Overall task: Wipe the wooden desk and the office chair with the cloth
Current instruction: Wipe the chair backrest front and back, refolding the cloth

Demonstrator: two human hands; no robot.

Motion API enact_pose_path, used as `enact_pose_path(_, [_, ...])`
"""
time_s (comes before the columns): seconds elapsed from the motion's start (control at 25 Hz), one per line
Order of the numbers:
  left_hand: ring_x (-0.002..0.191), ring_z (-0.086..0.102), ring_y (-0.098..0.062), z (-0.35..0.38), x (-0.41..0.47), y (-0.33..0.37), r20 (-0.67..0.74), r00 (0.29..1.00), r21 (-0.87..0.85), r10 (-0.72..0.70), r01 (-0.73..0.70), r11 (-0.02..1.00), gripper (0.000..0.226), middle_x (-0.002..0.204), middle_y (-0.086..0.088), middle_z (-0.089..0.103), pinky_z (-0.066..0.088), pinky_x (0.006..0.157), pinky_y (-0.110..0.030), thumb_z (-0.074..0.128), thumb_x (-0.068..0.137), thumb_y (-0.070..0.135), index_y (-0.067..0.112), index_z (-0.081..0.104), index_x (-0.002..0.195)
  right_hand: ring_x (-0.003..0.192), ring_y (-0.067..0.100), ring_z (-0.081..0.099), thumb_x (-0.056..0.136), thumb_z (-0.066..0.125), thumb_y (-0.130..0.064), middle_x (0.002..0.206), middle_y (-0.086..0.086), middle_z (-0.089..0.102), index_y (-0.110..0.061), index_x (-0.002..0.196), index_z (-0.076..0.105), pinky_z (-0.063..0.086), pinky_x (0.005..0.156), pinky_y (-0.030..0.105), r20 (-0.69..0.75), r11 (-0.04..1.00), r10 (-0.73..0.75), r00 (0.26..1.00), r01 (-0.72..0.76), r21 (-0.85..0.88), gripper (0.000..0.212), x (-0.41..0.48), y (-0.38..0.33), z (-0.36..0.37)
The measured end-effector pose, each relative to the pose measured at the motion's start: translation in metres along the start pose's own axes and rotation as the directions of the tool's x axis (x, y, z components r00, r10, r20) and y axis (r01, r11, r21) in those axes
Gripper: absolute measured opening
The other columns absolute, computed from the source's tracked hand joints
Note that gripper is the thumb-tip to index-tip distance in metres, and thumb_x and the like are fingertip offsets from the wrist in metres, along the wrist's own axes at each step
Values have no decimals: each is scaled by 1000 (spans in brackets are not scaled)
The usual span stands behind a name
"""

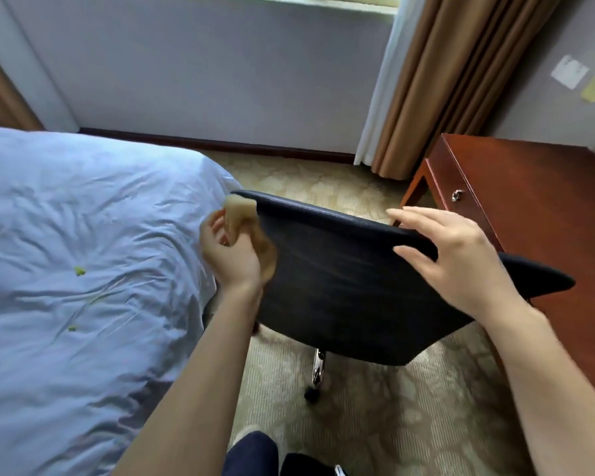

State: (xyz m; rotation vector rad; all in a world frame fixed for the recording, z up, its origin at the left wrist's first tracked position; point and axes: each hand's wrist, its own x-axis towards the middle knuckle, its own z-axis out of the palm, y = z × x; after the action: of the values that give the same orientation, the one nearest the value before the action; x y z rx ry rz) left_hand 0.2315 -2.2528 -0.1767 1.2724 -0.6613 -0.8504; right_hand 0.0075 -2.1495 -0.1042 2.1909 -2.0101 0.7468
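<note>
The crumpled tan cloth [243,213] sits bunched in the curled fingers of our left hand [232,252], pressed against the dark padded office chair [340,290], while our right hand [455,259] (fingers straight, gripping nothing) rests on top, probably steadying it.

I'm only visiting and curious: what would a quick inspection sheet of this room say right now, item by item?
Surface: wooden desk at right, with a metal drawer handle; office chair next to it, dark backrest facing the camera.
Job's things: cloth bunched against the backrest's left edge.
Clutter: small green bits on the bed.
Grippers: left hand grips the cloth; right hand has straight fingers at the backrest's top edge.
Cables: nothing seen.
Surroundings: patterned carpet, brown curtain, two paper notes on the wall.
</note>
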Motion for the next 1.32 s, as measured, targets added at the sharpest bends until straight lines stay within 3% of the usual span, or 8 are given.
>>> enact_pose_path(0.24, [94, 62, -19, 28, -4, -21, -134, 990, -10, -34, 33, 999, 30, 97, 5, 60, 51, 90, -31, 61, 87, 5, 16, 59, 114, 89, 14, 65, 80, 73, -22, 95, -4, 70, -23, 110, 71, 52, 79, 39, 48, 982, 59, 997, -67, 175, 30, 12, 12, 7])
enact_pose_path(0.4, [90, 59, -13, 47, -61, -47, 67, 990, -20, -125, 126, 992, 31, 102, 1, 61, 49, 82, -24, 59, 89, 5, 11, 56, 119, 95, 7, 63, 79, 73, -21, 99, -6, 69, -21, 110, 70, 49, 88, 27, 103, 936, 96, 990, -125, 330, 31, 22, 7, 16])
enact_pose_path(0.56, [105, 62, -21, 65, -103, -57, 88, 986, -110, -140, 149, 983, 35, 114, -12, 63, 49, 95, -30, 60, 84, -7, 6, 60, 117, 96, 7, 63, 80, 74, -25, 100, -8, 69, -24, 109, 71, 50, 89, 31, 56, 946, 105, 993, -117, 303, 28, 33, -3, 28])
enact_pose_path(0.76, [93, 63, -11, 48, -108, -57, 252, 968, -45, 25, -14, 999, 33, 101, -5, 66, 50, 85, -23, 66, 76, -5, 15, 65, 103, 92, 14, 62, 86, 67, -29, 95, -7, 69, -27, 110, 70, 44, 79, 23, -136, 996, 14, 991, -1, 94, 25, 33, -17, 52])
enact_pose_path(0.88, [86, 63, -15, 34, -86, -51, 384, 899, 52, 210, -248, 967, 28, 90, 4, 69, 52, 80, -33, 67, 70, -1, 13, 69, 94, 86, 18, 62, 87, 63, -26, 93, -4, 69, -21, 111, 70, 39, 69, 20, -284, 996, -83, 955, 70, -55, 25, 27, -23, 65])
enact_pose_path(1.04, [77, 64, -10, 17, -70, -37, 560, 789, 47, 252, -335, 941, 21, 81, 8, 68, 53, 73, -29, 65, 69, 20, 15, 68, 89, 97, 19, 61, 91, 60, -21, 105, -1, 68, -14, 116, 68, 46, 83, 28, -383, 970, -243, 891, 211, -124, 27, 19, -19, 76])
enact_pose_path(1.2, [78, 65, -6, 0, -62, -24, 579, 798, 49, 171, -243, 969, 26, 82, 11, 69, 51, 73, -20, 68, 70, 9, 26, 66, 90, 109, 21, 50, 88, 62, -14, 113, 12, 58, -9, 120, 62, 41, 96, 36, -501, 972, -103, 859, 193, 130, 32, -23, -32, 104])
enact_pose_path(1.32, [73, 65, -3, -10, -50, -13, 642, 762, 78, 84, -174, 982, 23, 77, 12, 68, 51, 70, -19, 67, 69, 13, 29, 64, 86, 126, 17, 42, 82, 70, -15, 133, 12, 39, -18, 138, 38, 40, 103, 33, -250, 890, 148, 957, -19, 455, 65, -55, -69, 137])
